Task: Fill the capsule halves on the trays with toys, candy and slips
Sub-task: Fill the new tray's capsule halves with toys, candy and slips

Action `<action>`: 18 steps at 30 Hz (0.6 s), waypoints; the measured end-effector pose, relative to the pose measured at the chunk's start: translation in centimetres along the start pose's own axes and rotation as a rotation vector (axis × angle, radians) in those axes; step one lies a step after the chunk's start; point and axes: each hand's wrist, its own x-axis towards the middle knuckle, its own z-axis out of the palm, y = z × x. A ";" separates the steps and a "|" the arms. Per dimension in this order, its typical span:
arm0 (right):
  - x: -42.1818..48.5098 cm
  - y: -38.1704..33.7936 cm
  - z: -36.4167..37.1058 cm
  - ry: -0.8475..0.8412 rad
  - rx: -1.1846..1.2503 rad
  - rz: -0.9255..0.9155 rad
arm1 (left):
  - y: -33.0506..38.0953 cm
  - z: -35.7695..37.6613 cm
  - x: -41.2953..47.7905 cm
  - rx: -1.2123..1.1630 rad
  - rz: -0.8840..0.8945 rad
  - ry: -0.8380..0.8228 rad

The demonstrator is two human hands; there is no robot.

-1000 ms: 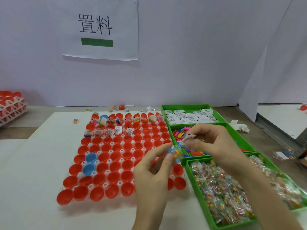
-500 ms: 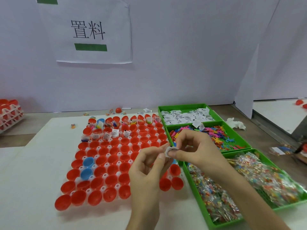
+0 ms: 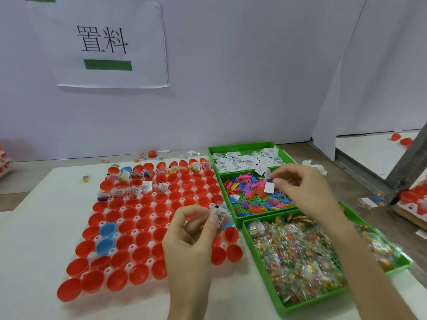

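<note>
A white tray [image 3: 136, 205] on the table holds rows of red capsule halves [image 3: 138, 245] and a few blue ones [image 3: 108, 229]. The far rows hold slips and toys. My left hand [image 3: 191, 236] hovers over the tray's right side and pinches a printed paper slip [image 3: 220, 215] between thumb and fingers. My right hand [image 3: 302, 188] is above the green bin of coloured plastic toys [image 3: 251, 195], fingers curled, pinching a small white slip [image 3: 269, 187].
Three green bins stand to the right of the tray: slips [image 3: 247, 159] at the back, toys in the middle, wrapped candy [image 3: 298, 252] in front. Loose candies and a red half [image 3: 152, 154] lie by the wall. More red halves lie at the far right [image 3: 413, 197].
My hands, joined over the tray's right edge before, have parted. The right hand moved back and right over the toy bin; the left stays over the tray holding a slip.
</note>
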 end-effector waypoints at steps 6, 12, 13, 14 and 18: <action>1.1 4.2 -0.6 -0.214 -0.386 0.211 | 0.3 0.1 -0.3 -0.004 -0.007 -0.022; 0.5 2.6 1.2 -0.418 -0.332 0.108 | 0.4 0.2 -0.3 0.017 0.003 -0.028; 0.4 2.5 1.3 -0.426 -0.313 0.080 | 0.4 0.2 -0.3 0.015 0.001 -0.030; 0.3 2.4 1.4 -0.423 -0.301 0.056 | 0.4 0.2 -0.3 0.014 -0.001 -0.034; 0.2 2.2 1.4 -0.318 -0.191 0.043 | 0.3 0.2 -0.3 0.020 -0.004 -0.053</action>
